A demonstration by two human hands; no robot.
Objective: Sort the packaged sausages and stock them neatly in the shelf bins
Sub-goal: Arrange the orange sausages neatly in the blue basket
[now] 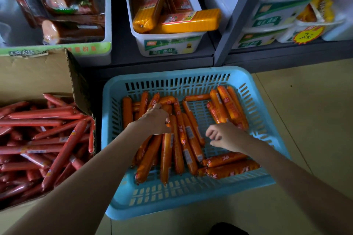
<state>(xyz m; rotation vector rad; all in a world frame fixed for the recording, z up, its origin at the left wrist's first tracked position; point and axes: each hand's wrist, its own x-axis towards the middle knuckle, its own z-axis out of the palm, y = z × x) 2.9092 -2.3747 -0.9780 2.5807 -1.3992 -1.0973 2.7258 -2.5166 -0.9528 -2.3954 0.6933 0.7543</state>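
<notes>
- Orange sausages lie loose in the blue basket on the floor, most of them running near to far in a bunch at its middle, with a few more against the right wall and two lying crosswise at the near right.
- Left hand is down on the middle bunch, fingers curled onto the far ends of the sausages; whether they actually have hold of one cannot be told, the hand hides it.
- Right hand hovers just above the basket's right half, fingers loosely curled and spread, nothing in them.
- To the left of the basket, a cardboard box sits heaped with long red sausages, piled every which way.
- Beyond the basket runs the dark shelf, carrying white bins.
- The middle bin has fat orange-yellow sausage packs, one lying across its right rim.
- The left bin holds dark brown packaged sausages.
- On the far right, stacked white bins with a yellow price tag at the front.
</notes>
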